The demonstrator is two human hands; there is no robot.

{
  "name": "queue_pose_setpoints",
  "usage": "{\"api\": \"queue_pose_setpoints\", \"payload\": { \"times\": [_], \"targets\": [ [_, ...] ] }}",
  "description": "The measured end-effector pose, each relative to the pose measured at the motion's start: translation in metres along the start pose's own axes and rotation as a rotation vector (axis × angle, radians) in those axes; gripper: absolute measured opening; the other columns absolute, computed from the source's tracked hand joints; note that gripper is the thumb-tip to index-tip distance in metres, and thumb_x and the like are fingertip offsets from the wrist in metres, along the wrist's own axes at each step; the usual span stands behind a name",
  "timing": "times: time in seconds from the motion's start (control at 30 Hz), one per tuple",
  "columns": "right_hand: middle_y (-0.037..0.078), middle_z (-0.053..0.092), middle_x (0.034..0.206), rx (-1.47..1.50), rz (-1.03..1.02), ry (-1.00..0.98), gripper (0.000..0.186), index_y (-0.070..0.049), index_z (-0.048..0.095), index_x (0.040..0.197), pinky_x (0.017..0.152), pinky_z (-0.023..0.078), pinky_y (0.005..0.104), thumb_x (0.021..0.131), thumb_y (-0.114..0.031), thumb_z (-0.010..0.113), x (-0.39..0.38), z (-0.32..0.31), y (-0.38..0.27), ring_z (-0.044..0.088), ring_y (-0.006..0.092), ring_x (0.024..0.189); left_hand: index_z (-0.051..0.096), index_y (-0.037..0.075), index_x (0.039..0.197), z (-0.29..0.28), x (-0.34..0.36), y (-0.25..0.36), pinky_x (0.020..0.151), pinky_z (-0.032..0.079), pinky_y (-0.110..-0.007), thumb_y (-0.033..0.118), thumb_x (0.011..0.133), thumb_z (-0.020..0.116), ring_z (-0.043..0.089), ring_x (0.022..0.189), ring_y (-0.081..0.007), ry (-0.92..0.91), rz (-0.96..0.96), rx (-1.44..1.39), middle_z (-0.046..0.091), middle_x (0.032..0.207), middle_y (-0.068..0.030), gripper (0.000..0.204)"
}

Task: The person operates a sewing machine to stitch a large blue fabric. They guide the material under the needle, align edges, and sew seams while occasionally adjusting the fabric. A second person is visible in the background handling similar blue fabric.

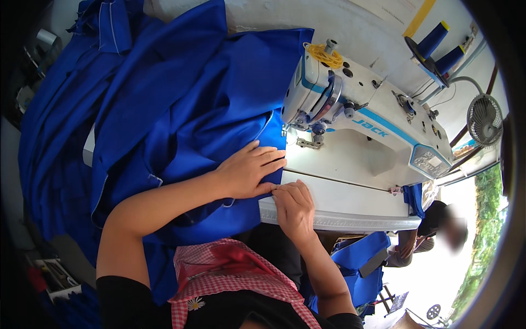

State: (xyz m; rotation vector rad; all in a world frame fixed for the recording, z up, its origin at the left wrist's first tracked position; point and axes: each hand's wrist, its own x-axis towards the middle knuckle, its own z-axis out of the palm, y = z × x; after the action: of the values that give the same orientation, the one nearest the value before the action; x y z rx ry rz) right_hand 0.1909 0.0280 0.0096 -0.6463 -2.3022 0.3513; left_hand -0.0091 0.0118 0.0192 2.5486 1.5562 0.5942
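A large piece of blue fabric (203, 109) spreads over the left of the sewing table, with pale stitching along some edges. My left hand (252, 171) lies flat on it, fingers stretched toward the fabric's right edge, just in front of the presser foot. At that edge, beside my left thumb, my right hand (294, 208) is closed in a pinch on the fabric; its fingertips are partly hidden. The white sewing machine (378, 109) stands to the right, its needle area (309, 140) lit and next to the fabric edge.
Blue thread spools (433, 41) and a small fan (484, 120) are at the right. Yellow cord (324, 55) loops over the machine head. A ruler strip (361, 221) lines the table's front edge. Another person (402, 249) sits beyond, near more blue fabric (361, 255).
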Motion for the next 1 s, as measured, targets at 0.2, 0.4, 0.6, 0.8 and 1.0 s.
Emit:
{"api": "queue_pose_setpoints", "payload": {
  "times": [0.2,0.4,0.6,0.8,1.0],
  "targets": [
    [0.006,0.066,0.097,-0.030,0.043,-0.051,0.015,-0.005,0.064,0.094,0.099,0.042,0.0470,0.079,-0.004,0.064,0.008,-0.005,0.000,0.062,0.0238,0.097,0.052,0.001,0.130,0.005,-0.016,0.002,0.110,0.033,-0.043,0.028,0.083,0.067,0.043,0.130,-0.0298,0.026,0.090,-0.071,0.047,0.139,-0.0157,0.056],
    [0.006,0.066,0.097,-0.116,-0.004,-0.073,0.012,-0.005,0.065,0.093,0.101,0.040,0.0472,0.081,-0.004,0.061,0.016,-0.002,0.007,0.062,0.0234,0.097,0.063,0.002,0.111,-0.003,-0.024,0.002,0.099,0.044,-0.038,0.013,0.086,0.062,0.054,0.115,-0.0258,0.089,0.207,-0.142,0.057,0.120,-0.0109,0.028],
    [0.007,0.065,0.091,-0.219,-0.021,-0.033,0.011,-0.004,0.064,0.092,0.100,0.041,0.0453,0.081,-0.005,0.061,0.039,0.008,0.022,0.061,0.0237,0.091,0.063,0.005,0.111,-0.004,-0.002,-0.025,0.097,0.044,-0.036,0.011,0.086,0.062,0.054,0.111,-0.0243,0.054,0.236,-0.154,0.058,0.116,-0.0067,0.027],
    [0.009,0.063,0.096,-0.186,0.011,-0.016,0.019,-0.002,0.062,0.098,0.092,0.045,0.0398,0.078,-0.003,0.064,0.061,0.016,0.038,0.057,0.0270,0.098,0.063,0.006,0.109,0.000,0.026,-0.056,0.094,0.046,-0.036,0.009,0.085,0.062,0.056,0.110,-0.0247,0.119,0.235,-0.196,0.060,0.113,-0.0068,0.024],
    [0.012,0.063,0.106,-0.137,0.053,0.026,0.023,-0.003,0.061,0.100,0.088,0.047,0.0408,0.077,-0.001,0.064,0.058,0.023,0.037,0.057,0.0315,0.099,0.062,0.004,0.110,-0.002,0.036,-0.074,0.095,0.046,-0.037,0.009,0.086,0.062,0.056,0.110,-0.0276,0.108,0.183,-0.158,0.061,0.116,-0.0097,0.025]
  ]
}}
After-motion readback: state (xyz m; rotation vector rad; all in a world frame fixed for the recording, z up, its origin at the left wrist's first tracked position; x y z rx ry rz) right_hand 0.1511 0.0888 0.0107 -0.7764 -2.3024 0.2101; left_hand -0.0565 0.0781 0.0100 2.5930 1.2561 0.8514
